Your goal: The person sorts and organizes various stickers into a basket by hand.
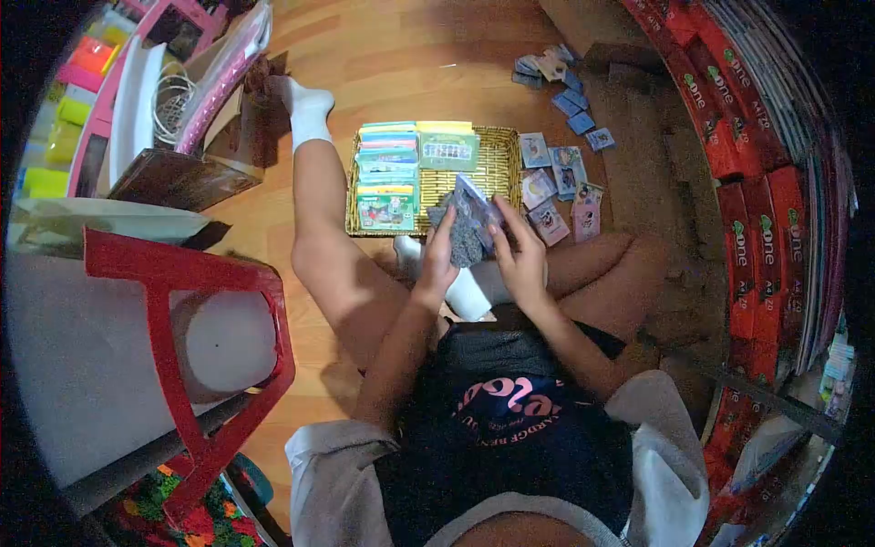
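Observation:
Between my two hands, above the front edge of a woven basket (492, 144), are a grey speckled item (465, 239) and a clear, shiny packet (474, 199). My left hand (442, 251) has its fingers against the grey item's left side. On the right, my right hand (521, 255) pinches the packet's edge. Rows of flat colourful packets (386, 169) fill the basket's left part, and a green packet (448, 151) lies at its top middle. Small picture cards (567, 168) are spread on the floor right of the basket.
More small blue packs (572, 100) lie scattered at the upper right. Red paper-ream boxes (756, 246) are stacked along the right. A red-framed object (164, 337) stands at the left, below an open cardboard box (182, 182). My outstretched leg borders the basket's left side.

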Demonstrator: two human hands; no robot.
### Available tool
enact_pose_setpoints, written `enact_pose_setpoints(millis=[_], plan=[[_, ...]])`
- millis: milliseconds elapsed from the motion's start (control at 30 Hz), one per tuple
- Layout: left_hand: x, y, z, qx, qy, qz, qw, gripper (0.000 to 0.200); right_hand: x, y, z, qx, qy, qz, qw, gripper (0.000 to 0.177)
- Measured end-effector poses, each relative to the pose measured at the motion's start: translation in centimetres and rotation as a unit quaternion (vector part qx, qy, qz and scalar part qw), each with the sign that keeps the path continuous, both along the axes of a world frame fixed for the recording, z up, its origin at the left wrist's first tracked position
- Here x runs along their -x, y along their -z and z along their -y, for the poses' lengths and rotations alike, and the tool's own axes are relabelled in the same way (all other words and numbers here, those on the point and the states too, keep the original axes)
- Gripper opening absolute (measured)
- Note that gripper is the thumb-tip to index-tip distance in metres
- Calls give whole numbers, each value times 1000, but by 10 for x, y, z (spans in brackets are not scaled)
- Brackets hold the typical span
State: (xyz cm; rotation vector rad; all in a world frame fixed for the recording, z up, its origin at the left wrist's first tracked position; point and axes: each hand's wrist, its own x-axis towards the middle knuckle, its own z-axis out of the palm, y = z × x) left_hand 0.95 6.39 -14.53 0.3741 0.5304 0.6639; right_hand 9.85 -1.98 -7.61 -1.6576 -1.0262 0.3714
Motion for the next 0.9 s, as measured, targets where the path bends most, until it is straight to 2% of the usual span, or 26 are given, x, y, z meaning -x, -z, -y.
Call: enact_pose_setpoints(millis=[100,167,200,233,333,433,500,600,667,700,767,833,900], plan=[[0,3,1,-21,-4,1,1000,29,7,-5,-5,17,-1,-33,999,37],[-3,7,1,-23,-11,-14,1000,29,8,8,-7,28,-49,24,998,38],[-4,10,1,-2,-22,-33,999,30,8,7,-7,91,-70,-19,993,38],[-5,12,1,18,-34,-51,998,30,8,9,-7,89,-70,-17,993,38],[-2,20,2,4,-24,-40,999,33,7,12,-7,91,-152,99,979,42],[-3,22,0,7,-19,-34,999,36,5,20,-7,93,-173,171,965,44],[-4,20,1,44,-24,-23,998,35,2,24,-8,102,-178,173,963,44],[-3,19,-2,43,-38,-33,998,36,-1,21,-11,92,-178,166,966,44],[4,21,-7,31,-39,-26,998,36,-2,11,-9,96,-214,83,969,41],[6,19,-9,21,-39,-20,999,36,-3,6,-8,96,-216,84,968,41],[7,13,-11,31,-84,-36,995,37,-5,-2,-7,85,-189,-150,967,37],[10,11,-17,44,-138,-28,989,37,-16,0,-10,39,-160,-173,971,32],[9,10,-18,50,-154,-26,986,37,-33,8,-14,36,-88,-279,955,27]])
